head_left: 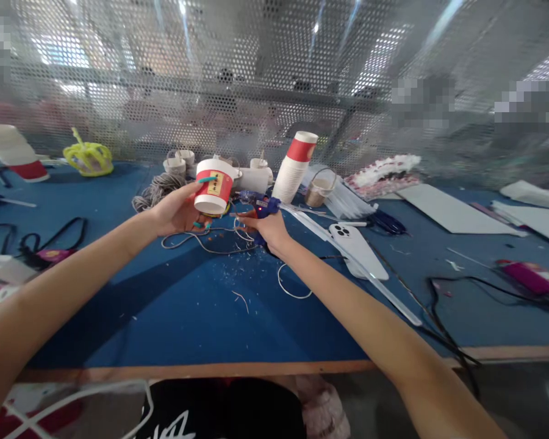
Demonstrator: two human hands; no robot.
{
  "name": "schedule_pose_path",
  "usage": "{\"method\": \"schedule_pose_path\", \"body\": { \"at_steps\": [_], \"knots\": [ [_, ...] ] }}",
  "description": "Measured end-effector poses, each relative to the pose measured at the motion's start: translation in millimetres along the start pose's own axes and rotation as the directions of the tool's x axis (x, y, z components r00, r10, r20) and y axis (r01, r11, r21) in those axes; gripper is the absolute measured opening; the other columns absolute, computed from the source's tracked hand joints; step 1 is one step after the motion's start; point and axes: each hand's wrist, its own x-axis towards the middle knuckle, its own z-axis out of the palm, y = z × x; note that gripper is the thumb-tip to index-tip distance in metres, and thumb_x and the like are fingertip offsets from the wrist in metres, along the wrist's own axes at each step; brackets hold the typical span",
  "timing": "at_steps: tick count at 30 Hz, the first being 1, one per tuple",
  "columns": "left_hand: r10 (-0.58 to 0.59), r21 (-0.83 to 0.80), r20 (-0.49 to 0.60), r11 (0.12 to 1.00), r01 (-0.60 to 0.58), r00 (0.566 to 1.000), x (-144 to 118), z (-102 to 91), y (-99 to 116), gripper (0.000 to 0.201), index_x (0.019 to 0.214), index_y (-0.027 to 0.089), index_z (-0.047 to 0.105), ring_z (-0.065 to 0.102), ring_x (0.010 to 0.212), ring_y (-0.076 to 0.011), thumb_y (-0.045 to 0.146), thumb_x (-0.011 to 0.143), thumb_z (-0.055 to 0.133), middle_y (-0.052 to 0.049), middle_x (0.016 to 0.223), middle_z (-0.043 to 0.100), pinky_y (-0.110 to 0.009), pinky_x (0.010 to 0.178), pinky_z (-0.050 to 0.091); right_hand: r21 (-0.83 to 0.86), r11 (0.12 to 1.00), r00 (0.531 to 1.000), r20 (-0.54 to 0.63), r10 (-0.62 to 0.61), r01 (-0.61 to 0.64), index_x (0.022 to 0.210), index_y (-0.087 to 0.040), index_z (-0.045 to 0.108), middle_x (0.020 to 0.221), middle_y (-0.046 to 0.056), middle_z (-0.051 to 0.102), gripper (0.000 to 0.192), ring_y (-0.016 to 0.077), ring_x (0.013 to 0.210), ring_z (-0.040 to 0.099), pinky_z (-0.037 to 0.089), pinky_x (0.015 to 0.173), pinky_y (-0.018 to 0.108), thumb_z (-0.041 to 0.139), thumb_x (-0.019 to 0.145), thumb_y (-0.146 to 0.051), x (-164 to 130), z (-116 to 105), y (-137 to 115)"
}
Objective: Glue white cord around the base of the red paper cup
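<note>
Head view: the left hand [179, 210] grips a red-and-white cup [214, 186], tilted, above the blue table [174, 305]. The right hand [268, 228] is curled around a blue glue gun [260, 204] just right of the cup. A cup stack [295, 166] leans behind; a phone [357, 247] lies nearby.

Near table at 6 o'clock: open blue mat [174, 317], only scraps
12 o'clock: blocked by cup stack [295, 167], twine [158, 188], mesh wall [274, 73]
3 o'clock: phone [357, 247], glue sticks [348, 256], black cables [443, 329]
9 o'clock: black strap [50, 241], otherwise passable
</note>
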Motion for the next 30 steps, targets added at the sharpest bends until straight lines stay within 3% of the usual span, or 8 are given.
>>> {"method": "schedule_pose_path", "body": {
  "at_steps": [3,6,8,10,13,21,26,30],
  "knots": [
    [-0.031,-0.142,-0.068,0.990,0.021,0.997,-3.6,-4.9,3.5,0.054,0.102,0.013,0.066,0.067,0.070,-0.0189,0.061,0.079,0.059,-0.007,0.082,0.074,-0.027,0.059,0.054,0.017,1.000,0.999,-0.040,-0.019,0.020,0.057,-0.017,0.063,0.066,0.002,0.070,0.025,0.0143,0.056,0.064,0.062,0.064,0.034,0.088,0.051,-0.021,3.9,-7.3,0.1],
    [0.093,-0.251,-0.171,0.959,-0.134,0.981,-6.9,-6.0,7.5,0.055,0.112,0.017,0.062,0.069,0.079,-0.0188,0.060,0.079,0.057,-0.003,0.092,0.076,-0.029,0.068,0.058,0.023,0.999,0.998,-0.058,-0.028,0.030,0.059,-0.017,0.065,0.071,0.004,0.073,0.022,0.0142,0.058,0.065,0.062,0.065,0.033,0.085,0.053,-0.021,7.7,-16.3,0.9],
    [0.161,-0.229,-0.192,0.952,-0.203,0.968,-6.6,-4.4,5.0,0.059,0.118,0.016,0.061,0.070,0.087,-0.0203,0.060,0.078,0.060,-0.004,0.097,0.076,-0.031,0.076,0.059,0.026,0.999,0.998,-0.051,-0.030,0.031,0.061,-0.016,0.066,0.077,0.006,0.075,0.020,0.0146,0.061,0.067,0.062,0.064,0.031,0.084,0.055,-0.022,9.4,-20.0,1.7],
    [0.217,-0.145,-0.161,0.960,-0.241,0.963,-3.9,-1.1,-2.8,0.066,0.116,0.012,0.063,0.071,0.090,-0.0236,0.050,0.064,0.076,-0.006,0.095,0.077,-0.034,0.080,0.059,0.028,0.999,0.999,-0.038,-0.035,0.036,0.062,-0.016,0.066,0.081,0.007,0.076,0.020,0.0158,0.065,0.069,0.062,0.062,0.030,0.084,0.055,-0.022,10.0,-20.8,2.4],
    [0.115,-0.056,-0.044,0.991,-0.118,0.992,1.6,6.2,-17.9,0.066,0.114,0.011,0.065,0.072,0.098,-0.0312,0.045,0.060,0.079,-0.012,0.103,0.077,-0.043,0.087,0.058,0.034,0.998,0.998,-0.029,-0.061,0.062,0.062,-0.017,0.065,0.078,0.006,0.075,0.025,0.0165,0.065,0.069,0.062,0.059,0.030,0.086,0.053,-0.026,8.5,-18.3,3.4],
    [-0.108,0.082,-0.006,0.991,0.108,0.994,1.4,23.4,-26.3,0.066,0.117,0.017,0.069,0.070,0.107,-0.0325,0.045,0.059,0.082,-0.013,0.113,0.076,-0.042,0.094,0.054,0.022,0.990,0.990,-0.035,-0.135,0.136,0.060,-0.020,0.059,0.065,0.001,0.068,0.037,0.0170,0.059,0.066,0.062,0.060,0.036,0.089,0.050,-0.039,3.4,-12.8,5.6],
    [-0.111,0.050,-0.054,0.992,0.113,0.992,1.4,27.3,-24.5,0.059,0.107,0.013,0.072,0.073,0.096,-0.0298,0.044,0.058,0.081,-0.014,0.107,0.077,-0.040,0.089,0.055,-0.044,0.991,0.991,-0.042,-0.127,0.125,0.061,-0.020,0.058,0.065,0.002,0.069,0.038,0.0173,0.056,0.065,0.061,0.055,0.035,0.088,0.051,-0.042,2.8,-11.6,4.9],
    [-0.083,0.026,-0.218,0.995,0.091,0.972,4.9,25.3,-19.0,0.052,0.097,0.014,0.074,0.073,0.088,-0.0273,0.038,0.053,0.083,-0.012,0.096,0.079,-0.038,0.084,0.056,-0.139,0.983,0.989,-0.072,-0.131,0.120,0.070,-0.019,0.062,0.079,0.007,0.075,0.034,0.0202,0.062,0.069,0.061,0.055,0.036,0.085,0.056,-0.040,6.1,-19.0,2.7]
  ]
}}
